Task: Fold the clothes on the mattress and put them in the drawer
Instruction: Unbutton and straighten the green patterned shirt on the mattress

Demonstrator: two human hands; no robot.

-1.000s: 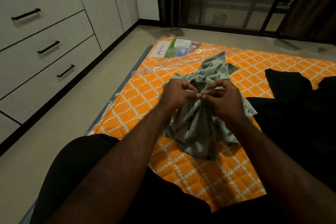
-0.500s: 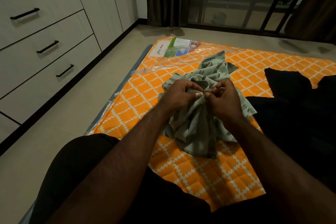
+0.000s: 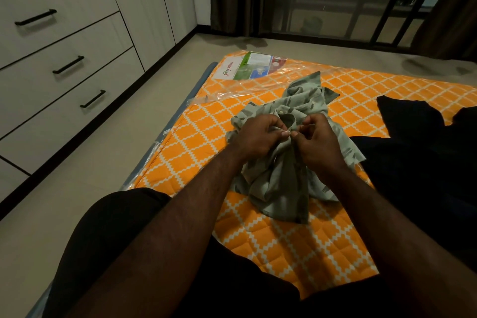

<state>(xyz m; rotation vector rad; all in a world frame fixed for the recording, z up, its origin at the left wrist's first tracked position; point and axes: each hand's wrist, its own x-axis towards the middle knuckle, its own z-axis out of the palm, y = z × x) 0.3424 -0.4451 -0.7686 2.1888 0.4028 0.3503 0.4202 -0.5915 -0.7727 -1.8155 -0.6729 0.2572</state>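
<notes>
A crumpled grey-green patterned shirt point(image 3: 280, 183) lies bunched on the orange diamond-quilted mattress point(image 3: 296, 248). My left hand point(image 3: 258, 135) and my right hand point(image 3: 318, 142) meet over its upper part, just below the collar. Each hand pinches the shirt's front edge with thumb and fingers, the two edges pressed close together. A small button shows on the fabric just above my left hand. The white drawers point(image 3: 64, 41) with black bar handles stand at the left, all closed.
Dark clothes point(image 3: 418, 152) lie on the mattress to the right of the shirt. A clear plastic sheet with a printed label point(image 3: 247, 67) covers the mattress's far corner. Bare floor point(image 3: 85, 178) runs between mattress and drawers. My knee point(image 3: 121, 227) is at the mattress's near left edge.
Both hands stay pinched on the shirt's front edges and work slightly at the same spot. The shirt's pile has hardly shifted.
</notes>
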